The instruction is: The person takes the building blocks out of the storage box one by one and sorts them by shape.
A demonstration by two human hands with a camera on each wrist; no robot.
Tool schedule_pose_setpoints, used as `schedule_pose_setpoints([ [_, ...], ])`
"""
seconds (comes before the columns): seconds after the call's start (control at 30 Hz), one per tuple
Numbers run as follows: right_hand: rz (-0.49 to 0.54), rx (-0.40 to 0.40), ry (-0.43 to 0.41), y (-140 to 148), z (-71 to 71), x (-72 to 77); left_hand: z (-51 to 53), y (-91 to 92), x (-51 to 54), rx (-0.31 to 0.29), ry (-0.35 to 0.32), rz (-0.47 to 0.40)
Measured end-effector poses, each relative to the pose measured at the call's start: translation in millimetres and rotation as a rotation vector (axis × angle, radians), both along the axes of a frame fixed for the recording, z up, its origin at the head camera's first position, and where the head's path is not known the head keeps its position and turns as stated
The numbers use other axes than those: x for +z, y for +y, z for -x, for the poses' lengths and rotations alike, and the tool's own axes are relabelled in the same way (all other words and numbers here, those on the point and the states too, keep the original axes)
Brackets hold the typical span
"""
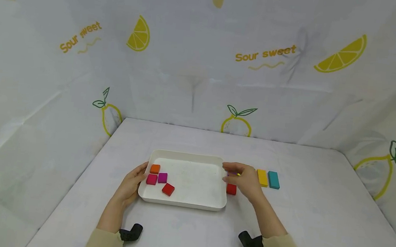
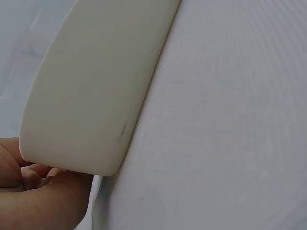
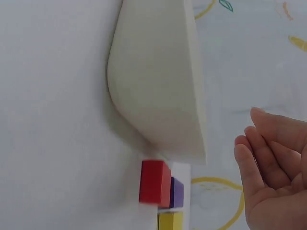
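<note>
A shallow white tray (image 1: 195, 187) lies on the table, with several small blocks near its left end: an orange block (image 1: 155, 169), a pink block (image 1: 151, 179), a magenta block (image 1: 162, 177) and a red block (image 1: 168, 189). At the tray's left end, my left hand (image 1: 131, 185) grips the rim; its fingers are partly hidden in the left wrist view. My right hand (image 1: 246, 180) hovers by the right rim, fingers loosely bent and holding nothing. The right wrist view shows a gap between that hand (image 3: 276, 167) and the tray (image 3: 158, 81).
Just right of the tray, partly under my right hand, are another red block (image 1: 231, 189), a purple block (image 3: 177, 192) and a yellow block (image 3: 170, 221). Farther right lie a longer yellow block (image 1: 262, 178) and a teal block (image 1: 273, 180). A lemon-print sheet (image 1: 190, 59) hangs behind the table.
</note>
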State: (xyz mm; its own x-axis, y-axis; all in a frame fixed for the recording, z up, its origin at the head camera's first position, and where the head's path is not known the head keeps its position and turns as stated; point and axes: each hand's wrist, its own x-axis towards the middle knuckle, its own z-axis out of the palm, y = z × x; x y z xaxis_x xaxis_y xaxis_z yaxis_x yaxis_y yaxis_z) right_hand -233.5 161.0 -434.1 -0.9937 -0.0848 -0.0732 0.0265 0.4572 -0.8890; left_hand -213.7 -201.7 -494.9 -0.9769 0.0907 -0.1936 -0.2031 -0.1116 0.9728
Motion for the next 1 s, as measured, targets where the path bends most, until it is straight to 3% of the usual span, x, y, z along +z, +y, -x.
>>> schedule_pose_setpoints([
  [0.17, 0.096, 0.063, 0.047, -26.3, 0.3, 0.3, 0.6, 0.9, -0.6, 0.01, -0.008, 0.007],
  [0.3, 0.112, 0.063, 0.051, -48.9, 0.6, -6.5, 0.5, 1.1, -1.1, 0.008, -0.004, 0.019],
  [0.6, 0.095, 0.166, 0.036, -95.2, -4.1, -26.4, -0.8, 0.6, -3.4, 0.013, -0.005, -0.002],
  [1.0, 0.033, 0.291, 0.027, -123.1, -8.1, -37.9, 0.7, -0.2, -3.3, 0.004, 0.007, 0.03],
])
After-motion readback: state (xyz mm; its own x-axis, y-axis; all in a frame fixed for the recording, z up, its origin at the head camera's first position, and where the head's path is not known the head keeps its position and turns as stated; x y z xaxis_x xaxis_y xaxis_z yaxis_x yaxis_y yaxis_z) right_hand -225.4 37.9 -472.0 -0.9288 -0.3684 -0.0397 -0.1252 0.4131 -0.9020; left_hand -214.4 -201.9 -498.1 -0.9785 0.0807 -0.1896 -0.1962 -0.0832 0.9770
